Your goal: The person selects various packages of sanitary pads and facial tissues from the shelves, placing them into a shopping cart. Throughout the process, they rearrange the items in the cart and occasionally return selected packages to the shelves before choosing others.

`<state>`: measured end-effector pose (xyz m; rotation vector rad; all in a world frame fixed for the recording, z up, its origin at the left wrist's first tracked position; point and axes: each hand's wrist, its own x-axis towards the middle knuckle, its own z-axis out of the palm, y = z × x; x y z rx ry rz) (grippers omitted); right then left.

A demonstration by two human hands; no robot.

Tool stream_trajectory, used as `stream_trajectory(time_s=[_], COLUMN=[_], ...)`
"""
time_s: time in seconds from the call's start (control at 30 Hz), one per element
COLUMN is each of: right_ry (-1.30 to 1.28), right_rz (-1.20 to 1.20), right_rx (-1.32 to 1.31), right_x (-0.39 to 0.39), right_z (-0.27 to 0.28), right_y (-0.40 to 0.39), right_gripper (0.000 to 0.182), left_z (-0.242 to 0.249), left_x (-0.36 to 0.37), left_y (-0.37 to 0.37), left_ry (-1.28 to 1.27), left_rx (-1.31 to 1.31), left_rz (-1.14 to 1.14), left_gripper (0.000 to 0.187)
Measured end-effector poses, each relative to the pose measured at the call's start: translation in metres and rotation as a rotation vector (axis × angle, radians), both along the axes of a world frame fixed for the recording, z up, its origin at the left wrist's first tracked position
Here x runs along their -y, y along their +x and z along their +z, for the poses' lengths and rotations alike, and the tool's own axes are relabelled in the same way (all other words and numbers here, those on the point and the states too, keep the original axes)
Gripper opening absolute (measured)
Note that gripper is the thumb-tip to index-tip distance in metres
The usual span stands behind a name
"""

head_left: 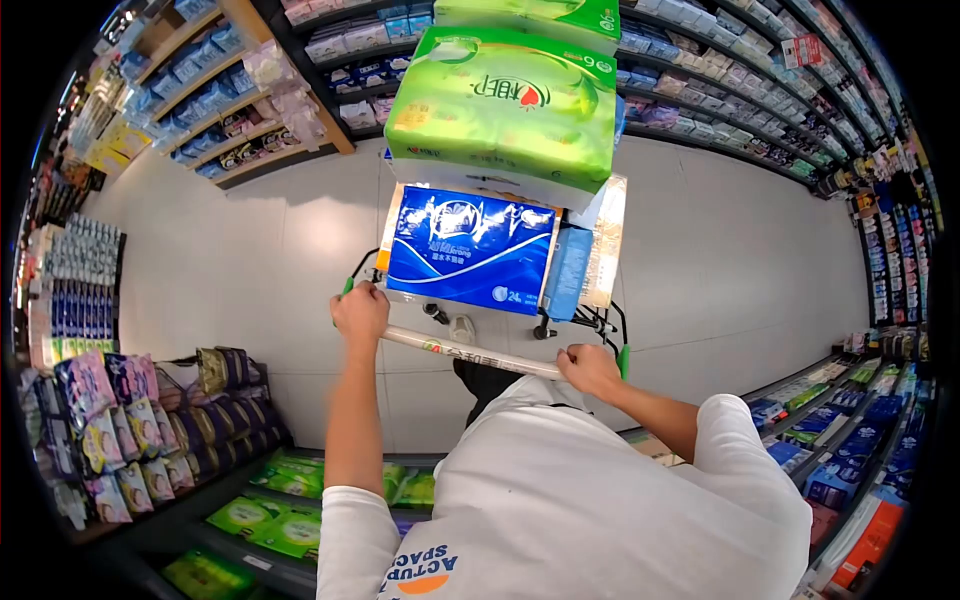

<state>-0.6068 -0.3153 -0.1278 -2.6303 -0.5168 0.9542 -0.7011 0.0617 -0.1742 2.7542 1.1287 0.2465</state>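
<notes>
My left hand [360,311] is wrapped round one end of the pale cart handle [475,352], beside its green end piece. Round the other end of the same handle, my right hand [590,368] is closed. Beyond the handle, the cart [610,320] is piled with packs. Nearest me lies a blue pack [470,248] with white lettering. A large green pack [505,105] stands higher behind it, with another green pack [560,12] at the top edge. A lighter blue pack [569,272] sits at the right of the blue one. The packs hide the cart's basket.
Stocked shelves [740,70] curve along the far side. A wooden-edged shelf unit [240,95] stands at the upper left, and pink and white packs [115,410] at the lower left. Green packs [265,525] line a low shelf behind me. Tiled floor [740,230] shows around the cart.
</notes>
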Motion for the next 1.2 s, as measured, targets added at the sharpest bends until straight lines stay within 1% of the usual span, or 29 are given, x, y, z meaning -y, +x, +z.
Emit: stream_trajectory(time_s=[0.17, 0.23, 0.3, 0.33, 0.37, 0.4, 0.47, 0.5, 0.53, 0.57, 0.6, 0.63, 0.67, 0.7, 0.77, 0.83, 0.87, 0.93, 0.97, 1.03, 1.07, 1.1, 1.17, 1.2], right_ry=[-0.035, -0.001, 0.027, 0.032, 0.084, 0.136, 0.152, 0.159, 0.195, 0.179, 0.178, 0.209, 0.241, 0.183, 0.104, -0.054, -0.079, -0.027, -0.040, -0.065, -0.059, -0.071, -0.073, -0.089], right_rz=[-0.101, -0.153, -0.163, -0.214, -0.199, -0.194, -0.231, -0.243, -0.314, -0.320, -0.343, -0.412, -0.476, -0.512, -0.618, -0.584, -0.626, -0.639, -0.661, -0.720, -0.722, -0.735, -0.744, -0.770], right_rx=[-0.095, -0.067, -0.065, -0.067, -0.035, 0.006, 0.083, 0.117, 0.172, 0.184, 0.210, 0.255, 0.301, 0.307, 0.340, 0.435, 0.454, 0.493, 0.513, 0.518, 0.577, 0.568, 0.617, 0.635], right_x=[-0.031, -0.040, -0.045, -0.052, -0.048, -0.055, -0.074, -0.079, -0.086, -0.090, -0.087, -0.092, -0.100, -0.104, -0.118, -0.134, -0.139, -0.150, -0.157, -0.178, -0.187, -0.197, -0.211, -0.219], right_z=[0.010, 0.005, 0.005, 0.004, 0.005, 0.002, 0.002, -0.015, -0.020, -0.017, -0.021, -0.029, -0.034, -0.039, -0.042, -0.046, -0.049, -0.054, -0.053, -0.052, -0.050, -0.051, -0.051, -0.054], right_y=[0.014, 0.004, 0.001, 0.001, 0.013, 0.005, -0.001, -0.009, -0.015, -0.018, -0.025, -0.033, -0.040, -0.046, -0.057, -0.073, -0.078, -0.082, -0.085, -0.096, -0.105, -0.113, -0.127, -0.134], right_gripper=[0.042, 0.041, 0.040, 0.040, 0.038, 0.037, 0.035, 0.034, 0.034, 0.033, 0.031, 0.031, 0.030, 0.031, 0.032, 0.034, 0.034, 0.036, 0.036, 0.035, 0.034, 0.034, 0.032, 0.032], left_z=[0.001, 0.002, 0.004, 0.007, 0.012, 0.010, -0.005, -0.015, -0.027, -0.025, -0.038, -0.026, -0.027, -0.037, -0.041, -0.033, -0.031, -0.026, -0.026, -0.024, -0.018, -0.020, -0.024, -0.026], left_x=[-0.036, -0.049, -0.057, -0.065, -0.062, -0.073, -0.097, -0.108, -0.122, -0.124, -0.129, -0.125, -0.132, -0.142, -0.151, -0.151, -0.155, -0.166, -0.171, -0.188, -0.195, -0.206, -0.220, -0.231], left_y=[0.033, 0.034, 0.043, 0.049, 0.064, 0.062, 0.062, 0.064, 0.065, 0.067, 0.066, 0.065, 0.066, 0.067, 0.068, 0.061, 0.061, 0.066, 0.069, 0.066, 0.062, 0.058, 0.057, 0.058], left_ry=[0.007, 0.007, -0.021, -0.015, -0.014, -0.013, 0.030, 0.050, 0.011, -0.026, -0.011, -0.065, -0.030, -0.013, 0.018, 0.007, -0.009, -0.032, -0.040, -0.008, -0.010, -0.018, -0.016, 0.005], left_rx=[-0.062, -0.063, -0.094, -0.096, -0.065, -0.026, 0.026, 0.039, 0.047, 0.133, 0.161, 0.154, 0.148, 0.168, 0.088, 0.025, 0.044, -0.012, 0.007, 0.107, 0.121, 0.112, 0.221, 0.127], left_rz=[-0.081, -0.154, -0.134, -0.185, -0.180, -0.187, -0.221, -0.216, -0.229, -0.278, -0.305, -0.295, -0.308, -0.361, -0.408, -0.504, -0.551, -0.588, -0.613, -0.667, -0.713, -0.727, -0.770, -0.801], left_gripper=[0.016, 0.016, 0.015, 0.015, 0.015, 0.015, 0.015, 0.014, 0.015, 0.017, 0.018, 0.019, 0.021, 0.023, 0.024, 0.028, 0.028, 0.024, 0.024, 0.024, 0.023, 0.023, 0.022, 0.021])
